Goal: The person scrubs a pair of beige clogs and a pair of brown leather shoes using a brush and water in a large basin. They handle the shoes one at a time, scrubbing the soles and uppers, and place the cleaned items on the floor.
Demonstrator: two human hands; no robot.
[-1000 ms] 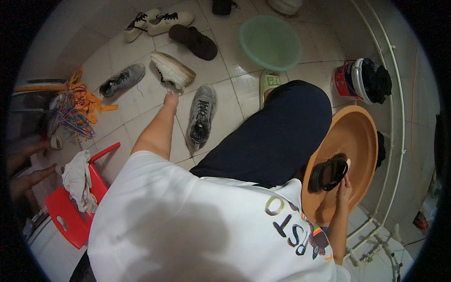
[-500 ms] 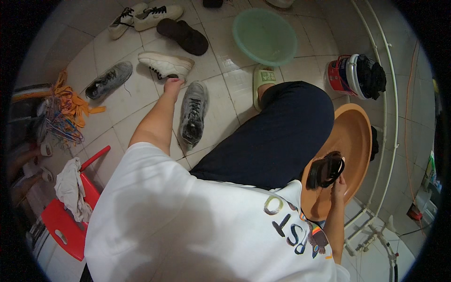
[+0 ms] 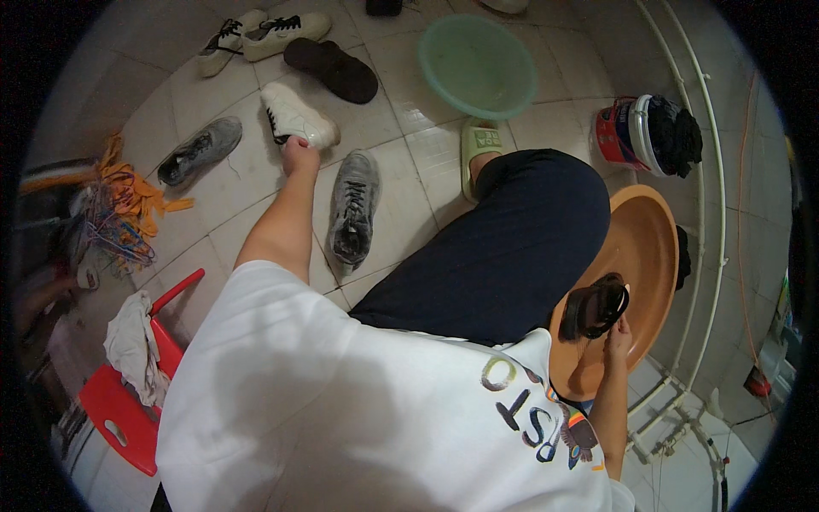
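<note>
My left hand (image 3: 300,155) is closed on a white sneaker (image 3: 299,115) with black laces, gripping its edge at the end nearest me. The sneaker is on or just above the tiled floor; I cannot tell which. Over on the right, a black sandal (image 3: 589,311) is held by its strap in my right hand (image 3: 618,339), inside a round orange-brown basin (image 3: 659,247). Grey lace-up sneakers lie on either side of my left hand, one (image 3: 354,205) to its right and the other (image 3: 200,152) to its left. A dark slipper (image 3: 331,70) lies beyond the white sneaker.
Another pair of white sneakers (image 3: 286,36) sits at the far left. A pale green basin (image 3: 478,66) stands ahead, near my green slipper (image 3: 479,149). On the right are a bucket of dark cloth (image 3: 631,135) and wall pipes (image 3: 715,196). A red stool (image 3: 119,422) is at lower left.
My left hand has turned the white sneaker, swinging its toe and laces round, and has come slightly nearer me. My right hand still holds the sandal in the basin.
</note>
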